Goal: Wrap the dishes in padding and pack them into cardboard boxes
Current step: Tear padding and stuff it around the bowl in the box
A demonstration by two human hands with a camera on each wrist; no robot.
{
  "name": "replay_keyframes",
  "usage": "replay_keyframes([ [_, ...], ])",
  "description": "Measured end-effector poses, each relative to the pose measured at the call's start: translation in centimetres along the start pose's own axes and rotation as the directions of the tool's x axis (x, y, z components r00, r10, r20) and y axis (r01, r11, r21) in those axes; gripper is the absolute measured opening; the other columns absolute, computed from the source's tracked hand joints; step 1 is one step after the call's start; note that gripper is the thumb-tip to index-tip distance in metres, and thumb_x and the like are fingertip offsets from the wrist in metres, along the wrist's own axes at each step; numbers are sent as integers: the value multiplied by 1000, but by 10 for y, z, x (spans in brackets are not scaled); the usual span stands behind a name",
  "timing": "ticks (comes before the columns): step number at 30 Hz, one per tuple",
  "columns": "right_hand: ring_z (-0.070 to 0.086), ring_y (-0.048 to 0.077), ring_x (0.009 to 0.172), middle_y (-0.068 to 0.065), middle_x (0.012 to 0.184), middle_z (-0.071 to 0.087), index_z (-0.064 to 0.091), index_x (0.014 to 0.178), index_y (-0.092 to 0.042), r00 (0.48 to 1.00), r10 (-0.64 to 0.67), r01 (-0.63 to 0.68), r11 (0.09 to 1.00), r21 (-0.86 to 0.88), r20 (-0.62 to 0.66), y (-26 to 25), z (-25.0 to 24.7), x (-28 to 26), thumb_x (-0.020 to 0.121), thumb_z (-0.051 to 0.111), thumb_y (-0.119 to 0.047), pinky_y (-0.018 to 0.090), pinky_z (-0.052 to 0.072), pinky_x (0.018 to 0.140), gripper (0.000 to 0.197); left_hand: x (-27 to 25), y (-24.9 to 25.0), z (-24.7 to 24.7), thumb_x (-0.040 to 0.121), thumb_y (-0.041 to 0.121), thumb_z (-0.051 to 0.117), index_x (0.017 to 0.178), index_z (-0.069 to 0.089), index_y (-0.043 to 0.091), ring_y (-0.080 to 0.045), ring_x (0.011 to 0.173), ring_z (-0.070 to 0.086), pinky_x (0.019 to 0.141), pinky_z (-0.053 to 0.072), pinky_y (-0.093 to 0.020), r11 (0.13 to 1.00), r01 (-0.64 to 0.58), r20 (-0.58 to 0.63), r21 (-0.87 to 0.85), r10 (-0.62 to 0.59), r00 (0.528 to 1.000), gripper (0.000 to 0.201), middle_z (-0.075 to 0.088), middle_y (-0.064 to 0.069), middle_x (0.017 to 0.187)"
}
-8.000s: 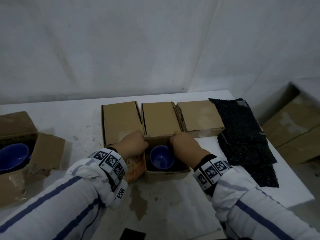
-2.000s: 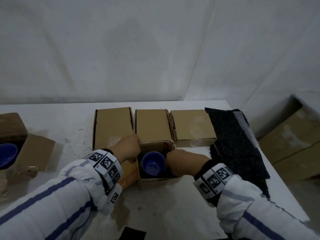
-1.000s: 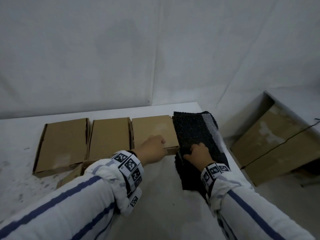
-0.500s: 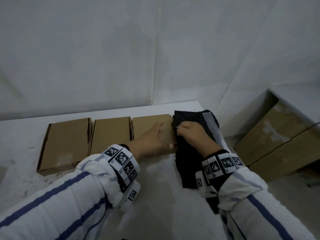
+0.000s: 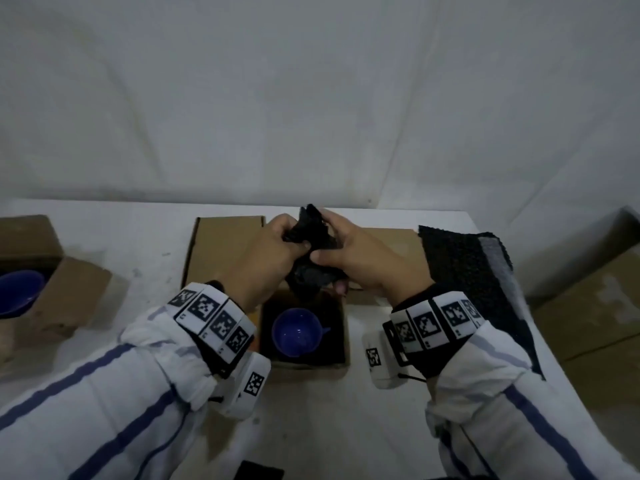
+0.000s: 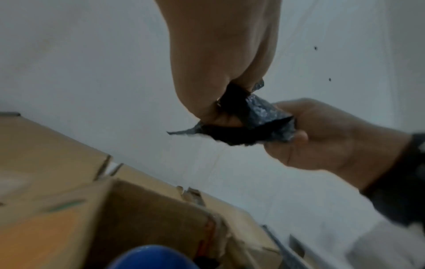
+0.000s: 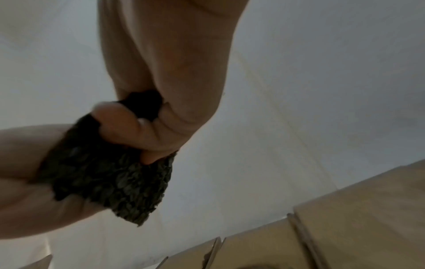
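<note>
Now both hands meet above the open box (image 5: 341, 348), each gripping the same crumpled piece of black padding (image 5: 313, 242). The left hand (image 5: 266, 258) pinches its left edge between thumb and curled fingers; the right hand (image 5: 360, 258) clutches the other side with its fingers wrapped round the bunched material. In the left wrist view the padding (image 6: 255, 123) stretches taut between the left hand (image 6: 220, 60) and the right hand (image 6: 322, 138), folded into a dark wedge. In the right wrist view the same piece (image 7: 110, 183) hangs below the right hand (image 7: 165, 76), its bubbled texture plain, with the left hand (image 7: 23, 174) pressed against it from the side.

Directly under the hands a blue cup (image 5: 299, 332) sits upright in the open box, on a dark lining, its handle toward the right. Behind the box three flat folded cartons (image 5: 221, 244) lie in a row on the white surface (image 5: 311, 427), partly hidden by the hands. To the right a stack of black padding sheets (image 5: 467, 278) lies at the surface's edge, just beside the rightmost carton. At far left another open box (image 5: 69, 299) holds a blue bowl (image 5: 17, 296). Large cardboard boxes (image 5: 595, 306) stand beyond the surface on the right.
</note>
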State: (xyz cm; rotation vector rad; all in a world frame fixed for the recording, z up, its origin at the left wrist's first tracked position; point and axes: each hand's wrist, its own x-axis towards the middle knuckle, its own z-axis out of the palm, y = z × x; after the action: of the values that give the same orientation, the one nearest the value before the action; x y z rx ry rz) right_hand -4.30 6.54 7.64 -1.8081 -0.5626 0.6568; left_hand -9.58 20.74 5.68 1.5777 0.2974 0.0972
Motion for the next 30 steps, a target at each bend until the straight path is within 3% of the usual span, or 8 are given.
replay_keyframes([
  [1, 66, 17, 64, 7, 105, 60, 48, 127, -27, 998, -16, 16, 1000, 1, -59, -2, 5, 2, 87, 58, 2, 34, 55, 49, 51, -3, -2, -3, 83, 8, 63, 78, 52, 22, -28, 88, 59, 75, 52, -41, 997, -26, 12, 71, 26, 1000, 19, 59, -15, 94],
  [3, 65, 21, 80, 7, 98, 62, 57, 112, -22, 996, 23, -23, 1000, 1, -89, -2, 19, 12, 84, 55, 8, 39, 57, 65, 41, -10, -8, -18, 86, 3, 57, 78, 55, 27, -22, 88, 55, 69, 45, -27, 968, -50, 76, 245, 33, 997, 25, 56, -11, 100],
  [7, 64, 24, 86, 10, 88, 63, 65, 87, -12, 967, 252, -255, 963, 91, 47, 4, 34, 16, 83, 54, 4, 31, 57, 75, 19, -19, -11, -52, 84, -10, 47, 96, 66, 26, -10, 96, 57, 82, 45, -22, 922, 48, 336, 385, -189, 923, 43, 63, 2, 105],
  [9, 64, 22, 83, 8, 84, 63, 65, 80, -12, 960, 279, -278, 958, -71, 4, 6, 42, 16, 86, 58, -7, 31, 56, 75, 11, -17, -17, -64, 85, -9, 46, 97, 68, 21, -2, 84, 58, 73, 45, -14, 902, 99, 285, 420, -235, 929, 40, 66, 3, 96],
  [12, 60, 22, 93, 6, 100, 63, 66, 101, -13, 980, 194, -175, 753, -635, -41, 11, 61, 19, 89, 55, -13, 24, 45, 73, 15, -13, -29, -69, 86, -5, 52, 81, 58, 18, -7, 62, 53, 53, 43, -16, 874, 179, 127, 452, -262, 957, 24, 58, 0, 76],
  [17, 57, 28, 98, 9, 109, 59, 52, 113, -14, 993, 103, -9, 496, -868, 49, 11, 80, 30, 90, 52, -12, 30, 39, 71, 24, -11, -35, -62, 84, -1, 58, 110, 58, 5, -19, 60, 56, 53, 49, -30, 841, 188, 202, 507, -328, 923, 27, 61, -14, 82],
  [23, 47, 22, 83, 9, 99, 48, 65, 111, -7, 941, 259, 149, 264, -953, 219, -1, 80, 42, 94, 47, -13, 29, 38, 71, 25, -5, -33, -62, 86, -11, 50, 77, 56, 17, -28, 74, 59, 77, 56, -44, 798, 206, 202, 566, -376, 905, 30, 60, -15, 87],
  [30, 47, 22, 94, 12, 129, 52, 48, 133, -6, 761, 551, 326, 131, -936, 342, -7, 90, 42, 95, 47, -8, 24, 34, 76, 39, 2, -40, -64, 83, -16, 51, 80, 57, 17, -33, 88, 65, 79, 58, -45, 780, 250, 193, 573, -425, 885, 33, 61, -16, 101],
])
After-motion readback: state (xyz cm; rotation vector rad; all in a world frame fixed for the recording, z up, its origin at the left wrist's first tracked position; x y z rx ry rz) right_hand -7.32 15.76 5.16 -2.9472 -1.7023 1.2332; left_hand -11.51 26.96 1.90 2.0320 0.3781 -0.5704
